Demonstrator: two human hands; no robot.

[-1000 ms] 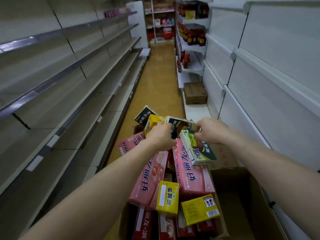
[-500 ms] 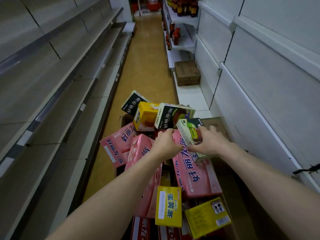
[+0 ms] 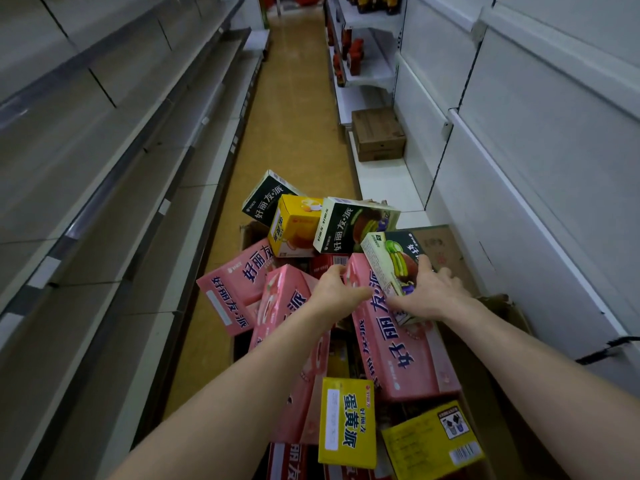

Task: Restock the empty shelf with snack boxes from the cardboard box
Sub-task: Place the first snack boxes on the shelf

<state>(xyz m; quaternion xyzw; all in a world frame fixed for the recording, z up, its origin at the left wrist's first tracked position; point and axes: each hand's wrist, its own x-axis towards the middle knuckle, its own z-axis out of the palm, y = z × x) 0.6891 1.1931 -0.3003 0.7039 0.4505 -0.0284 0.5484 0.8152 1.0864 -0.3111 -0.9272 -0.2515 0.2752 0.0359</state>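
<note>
Two bare hands reach into a cardboard box [image 3: 446,247] heaped with snack boxes in a shop aisle.
Bare grey shelves [image 3: 121,161] line the left. In the open carton the left hand [image 3: 337,289] curls its fingers over the upper end of a large pink box [image 3: 391,344]. Just beside it, the right hand [image 3: 429,292] grips a green-pictured box [image 3: 389,261], fingers spread across its face, atop the pile.

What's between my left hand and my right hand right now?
In the head view, the top end of the long pink snack box lies between the left hand and right hand, under the green snack box the right hand holds.
</note>
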